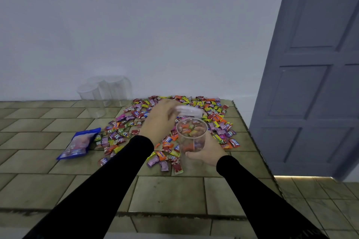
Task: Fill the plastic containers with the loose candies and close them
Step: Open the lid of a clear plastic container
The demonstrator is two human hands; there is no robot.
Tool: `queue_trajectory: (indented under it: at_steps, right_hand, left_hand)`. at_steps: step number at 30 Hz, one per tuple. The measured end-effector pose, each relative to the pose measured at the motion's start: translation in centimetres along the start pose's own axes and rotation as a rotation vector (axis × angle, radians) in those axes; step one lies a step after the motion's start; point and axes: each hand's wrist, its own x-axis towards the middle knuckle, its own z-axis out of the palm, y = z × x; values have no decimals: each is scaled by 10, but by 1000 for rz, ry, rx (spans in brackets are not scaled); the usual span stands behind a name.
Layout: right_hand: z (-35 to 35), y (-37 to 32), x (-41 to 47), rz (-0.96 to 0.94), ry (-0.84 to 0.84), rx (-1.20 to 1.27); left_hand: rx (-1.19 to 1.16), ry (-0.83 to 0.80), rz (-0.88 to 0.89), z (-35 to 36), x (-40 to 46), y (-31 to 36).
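My right hand (206,149) grips a clear plastic container (191,137) above the table, its mouth uncovered, with a few wrapped candies inside. My left hand (159,120) holds a blurred white lid (189,111) just behind and above the container's rim. A wide spread of colourful wrapped candies (136,124) covers the tiled table beneath and around both hands. Three more clear containers (104,95) stand at the back left of the table, against the wall; they look empty.
A blue candy bag (79,143) lies flat to the left of the candy pile. The tiled table (169,194) ends at an edge on the right, beside a grey door (314,75). A white wall stands behind the table.
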Motion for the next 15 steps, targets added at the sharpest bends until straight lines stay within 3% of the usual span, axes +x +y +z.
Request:
queue_trajectory:
  at_steps: [3,5,7,11,15]
  right_hand:
    - [-3,1,-1,6,7,-13]
    - [-3,1,-2,4,6,-4]
    - [-4,1,-4,14,0,6]
    - [-4,1,-10,12,-7,-1]
    - [-6,-4,-14,4,-32,-3]
  left_hand:
    - [-13,147,-189,-9,-7,-4]
    - [21,97,-313,-18,-12,-12]
    - [88,-111,-389,-20,-20,-30]
    - [287,-691,-403,-8,-46,-59]
    - [350,-896,-368,10,-73,-57]
